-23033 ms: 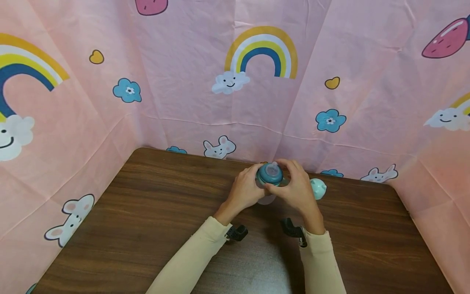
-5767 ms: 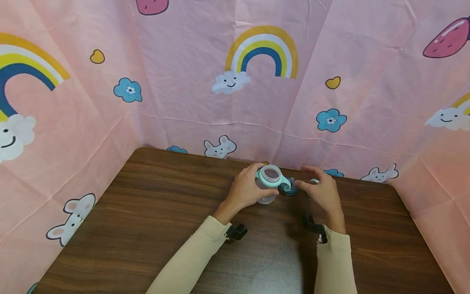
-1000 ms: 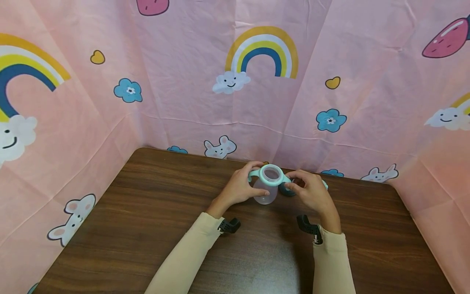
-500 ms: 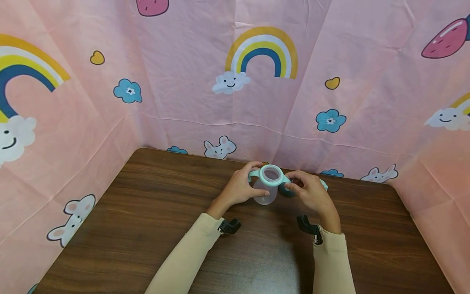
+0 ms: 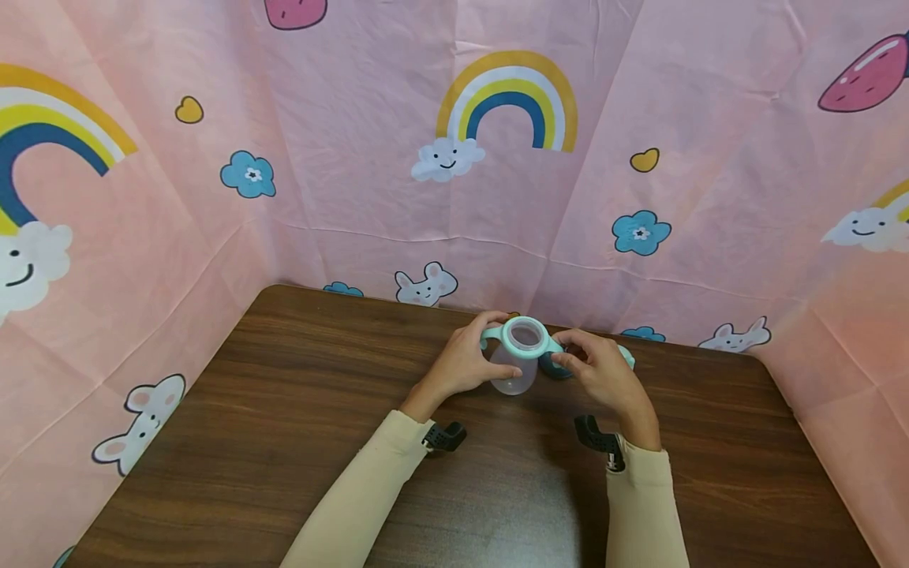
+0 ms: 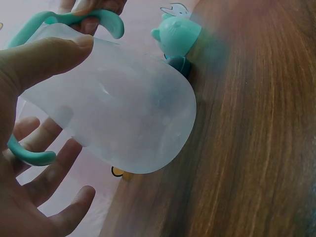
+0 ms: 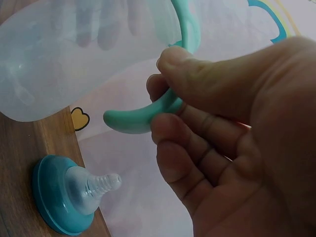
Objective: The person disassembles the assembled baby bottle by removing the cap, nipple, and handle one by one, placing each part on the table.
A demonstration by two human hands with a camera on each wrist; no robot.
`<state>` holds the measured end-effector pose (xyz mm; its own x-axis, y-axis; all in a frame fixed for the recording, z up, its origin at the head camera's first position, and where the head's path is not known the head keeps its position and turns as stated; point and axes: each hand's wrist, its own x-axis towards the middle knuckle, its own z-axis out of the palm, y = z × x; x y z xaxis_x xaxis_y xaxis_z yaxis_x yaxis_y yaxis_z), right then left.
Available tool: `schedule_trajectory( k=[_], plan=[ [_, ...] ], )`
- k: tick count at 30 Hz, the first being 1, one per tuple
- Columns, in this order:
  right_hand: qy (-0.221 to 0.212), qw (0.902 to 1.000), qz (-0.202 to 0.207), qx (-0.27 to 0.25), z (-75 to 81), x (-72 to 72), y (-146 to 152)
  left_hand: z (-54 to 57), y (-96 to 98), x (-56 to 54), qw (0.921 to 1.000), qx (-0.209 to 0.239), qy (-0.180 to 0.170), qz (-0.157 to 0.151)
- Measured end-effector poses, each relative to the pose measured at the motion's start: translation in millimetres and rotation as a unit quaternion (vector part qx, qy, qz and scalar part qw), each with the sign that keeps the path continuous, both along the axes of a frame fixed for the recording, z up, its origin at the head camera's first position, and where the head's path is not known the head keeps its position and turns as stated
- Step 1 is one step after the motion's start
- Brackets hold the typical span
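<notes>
A translucent baby bottle (image 5: 513,379) stands upright near the table's back edge, without its nipple top. Around its mouth sits a mint two-handled ring (image 5: 525,356). My left hand (image 5: 461,356) holds the bottle from the left, thumb (image 6: 54,57) across its near side and fingers spread on the far side. With thumb and fingers, my right hand (image 5: 602,372) pinches the ring's right handle, clearly seen as a curved mint handle (image 7: 131,121) in the right wrist view. Behind that hand, a teal collar with a clear nipple (image 7: 61,195) rests on the table, nipple up.
A mint animal-eared cap (image 6: 177,37) stands right of the teal collar, mostly hidden by my right hand in the head view. The brown wooden table (image 5: 341,379) meets a pink printed cloth (image 5: 355,197) at its back and sides.
Earlier the teal nipple top was on the bottle; later it lay on the table. Since then my right hand has taken the handle and the ring has risen to the mouth. The last second shows stillness.
</notes>
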<state>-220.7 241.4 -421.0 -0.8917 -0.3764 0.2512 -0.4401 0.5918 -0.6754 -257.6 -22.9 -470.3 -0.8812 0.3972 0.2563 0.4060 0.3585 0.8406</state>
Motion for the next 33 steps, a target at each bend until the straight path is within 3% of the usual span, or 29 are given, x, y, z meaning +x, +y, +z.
schedule_trajectory(
  k=[12,33],
  plan=[
    [-0.025,0.9997,0.003,-0.006,1.4,0.0,1.0,-0.4,0.8,-1.4,1.0,-0.001,0.001,-0.001],
    [0.001,0.9999,-0.007,-0.01,3.8,1.7,1.9,-0.6,-0.3,-0.2,0.9998,0.011,-0.014,-0.001]
  ],
)
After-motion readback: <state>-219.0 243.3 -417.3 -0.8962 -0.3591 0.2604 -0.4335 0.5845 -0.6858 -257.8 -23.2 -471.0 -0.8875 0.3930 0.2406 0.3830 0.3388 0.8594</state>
